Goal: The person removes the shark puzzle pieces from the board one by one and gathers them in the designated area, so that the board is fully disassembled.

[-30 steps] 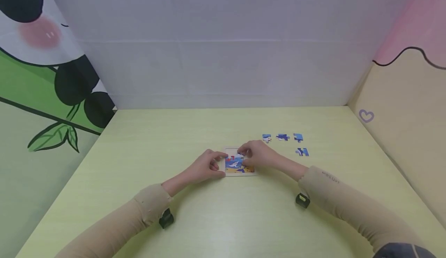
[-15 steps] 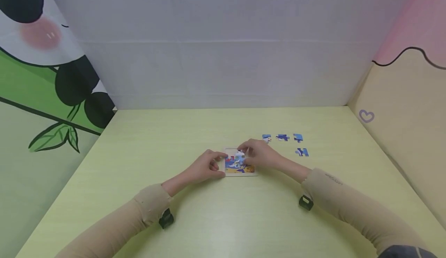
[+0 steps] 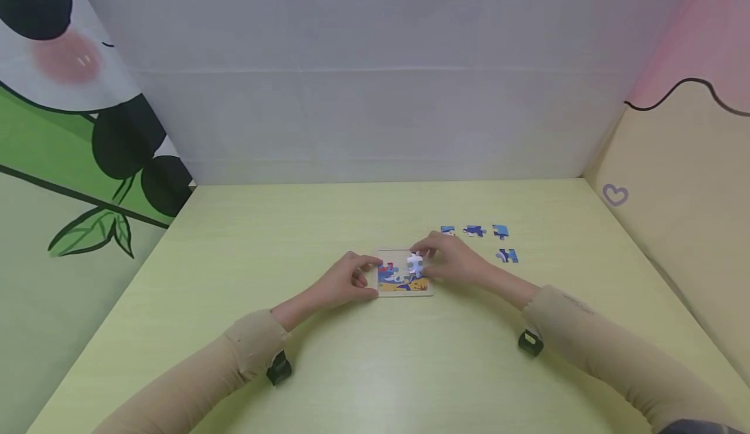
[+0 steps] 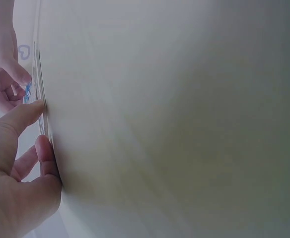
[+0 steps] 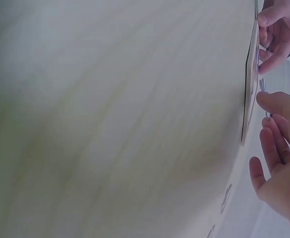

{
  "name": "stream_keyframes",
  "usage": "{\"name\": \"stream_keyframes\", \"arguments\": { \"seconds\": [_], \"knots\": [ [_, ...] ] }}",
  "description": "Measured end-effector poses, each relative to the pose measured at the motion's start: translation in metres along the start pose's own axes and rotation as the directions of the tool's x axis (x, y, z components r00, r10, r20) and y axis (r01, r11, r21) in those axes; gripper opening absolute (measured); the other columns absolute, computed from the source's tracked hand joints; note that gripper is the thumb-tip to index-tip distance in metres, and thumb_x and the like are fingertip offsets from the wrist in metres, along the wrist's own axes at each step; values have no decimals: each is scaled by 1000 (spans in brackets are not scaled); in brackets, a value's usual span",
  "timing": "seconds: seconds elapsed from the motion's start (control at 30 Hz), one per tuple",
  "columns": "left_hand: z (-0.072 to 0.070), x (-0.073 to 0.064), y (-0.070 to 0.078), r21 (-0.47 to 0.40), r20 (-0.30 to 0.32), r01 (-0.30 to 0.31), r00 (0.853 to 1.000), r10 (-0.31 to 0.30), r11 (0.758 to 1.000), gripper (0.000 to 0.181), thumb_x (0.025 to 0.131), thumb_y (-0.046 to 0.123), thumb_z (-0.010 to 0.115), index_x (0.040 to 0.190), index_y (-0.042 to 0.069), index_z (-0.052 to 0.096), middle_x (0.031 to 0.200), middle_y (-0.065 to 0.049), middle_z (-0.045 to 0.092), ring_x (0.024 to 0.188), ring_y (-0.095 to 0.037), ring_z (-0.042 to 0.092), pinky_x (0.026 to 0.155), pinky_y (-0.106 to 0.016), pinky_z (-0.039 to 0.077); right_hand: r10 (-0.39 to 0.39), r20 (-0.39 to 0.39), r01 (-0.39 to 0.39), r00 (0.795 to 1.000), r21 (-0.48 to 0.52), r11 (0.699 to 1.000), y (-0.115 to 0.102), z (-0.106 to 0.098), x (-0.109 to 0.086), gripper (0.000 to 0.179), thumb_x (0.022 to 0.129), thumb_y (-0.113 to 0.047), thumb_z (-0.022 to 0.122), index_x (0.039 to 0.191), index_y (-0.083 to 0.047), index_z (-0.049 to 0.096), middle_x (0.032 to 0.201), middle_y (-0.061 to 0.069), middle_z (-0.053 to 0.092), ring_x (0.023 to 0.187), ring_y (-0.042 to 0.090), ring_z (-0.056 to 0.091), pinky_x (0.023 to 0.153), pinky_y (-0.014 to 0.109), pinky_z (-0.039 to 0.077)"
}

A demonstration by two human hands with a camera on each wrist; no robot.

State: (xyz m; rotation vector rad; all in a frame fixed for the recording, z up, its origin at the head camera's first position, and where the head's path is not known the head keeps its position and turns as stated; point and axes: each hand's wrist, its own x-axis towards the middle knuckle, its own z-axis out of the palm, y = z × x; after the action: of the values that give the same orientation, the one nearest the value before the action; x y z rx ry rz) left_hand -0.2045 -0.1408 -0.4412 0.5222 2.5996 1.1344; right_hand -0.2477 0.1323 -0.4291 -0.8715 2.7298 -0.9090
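Observation:
A small square puzzle board point(image 3: 394, 256) lies on the table, its lower part filled with blue and sandy-coloured pieces and its upper part bare. My left hand point(image 3: 346, 281) holds the board's left side between thumb and fingers. Over the upper right of the board, my right hand point(image 3: 450, 258) pinches a pale blue and white jigsaw piece point(image 3: 415, 264) between thumb and index finger. In the right wrist view the piece point(image 5: 263, 86) is above the board point(image 5: 251, 84), seen nearly edge-on. Part of the board's right side is hidden behind the right hand.
Behind and right of the right hand lie several loose jigsaw pieces: one partly covered by the hand point(image 3: 448, 230), a dark blue one point(image 3: 474, 231), a light blue one point(image 3: 500, 231) and a nearer one point(image 3: 507, 256). A pale back wall point(image 3: 375, 122) and painted side panels surround the table.
My right hand has moved rightward across the board with the jigsaw piece, which now shows more plainly over the upper right. My left hand has stayed at the board's left side.

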Motion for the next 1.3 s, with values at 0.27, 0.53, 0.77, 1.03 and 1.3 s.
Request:
{"name": "stream_keyframes", "arguments": {
  "seconds": [0.27, 0.53, 0.77, 1.03, 1.3],
  "knots": [
    [0, 0, 0, 6, -4, 1, 1000, -1, 1000, 63, 79, 13, 81, 138, 10, 57, 120, -17, 51, 86, -13, 58, 77, -18, 54, -10, -37, 8, 999, -67, 998, 16, -10, -9, 46, 82, -16, 79, 126, -16, 67, 107, -3, 66, 100, 15, 59, 86, 33, 51],
    [1, 0, -1, 16, 0, -17, 1000, 17, 1000, 62, 80, 14, 81, 138, 10, 57, 120, -17, 51, 86, -12, 58, 77, -18, 54, -51, -80, 41, 996, -120, 992, 35, -24, -23, 43, 82, -13, 78, 124, -12, 68, 106, 0, 67, 97, 17, 60, 83, 32, 51],
    [1, 1, -2, 11, 0, -8, 1000, 8, 1000, 63, 80, 15, 81, 138, 11, 56, 120, -17, 51, 86, -12, 58, 77, -18, 54, -114, -117, 91, 987, -182, 979, 50, -42, -35, 40, 82, -9, 77, 121, -6, 69, 105, 5, 68, 95, 21, 63, 82, 37, 51],
    [1, 2, -3, 9, -6, -3, 1000, 3, 1000, 63, 80, 16, 81, 138, 12, 57, 120, -16, 51, 86, -13, 58, 77, -19, 54, -59, -125, 38, 990, -167, 985, 64, -54, -48, 42, 81, -7, 78, 122, -4, 67, 102, 6, 66, 96, 23, 62, 84, 40, 49],
    [2, 2, -3, 14, -6, -4, 1000, 4, 1000, 62, 80, 16, 81, 137, 13, 57, 120, -15, 52, 87, -13, 58, 78, -20, 54, -26, -98, 7, 995, -185, 983, 76, -61, -52, 41, 81, -6, 78, 120, -2, 67, 102, 8, 66, 96, 24, 62, 85, 41, 53]
  ]
}}
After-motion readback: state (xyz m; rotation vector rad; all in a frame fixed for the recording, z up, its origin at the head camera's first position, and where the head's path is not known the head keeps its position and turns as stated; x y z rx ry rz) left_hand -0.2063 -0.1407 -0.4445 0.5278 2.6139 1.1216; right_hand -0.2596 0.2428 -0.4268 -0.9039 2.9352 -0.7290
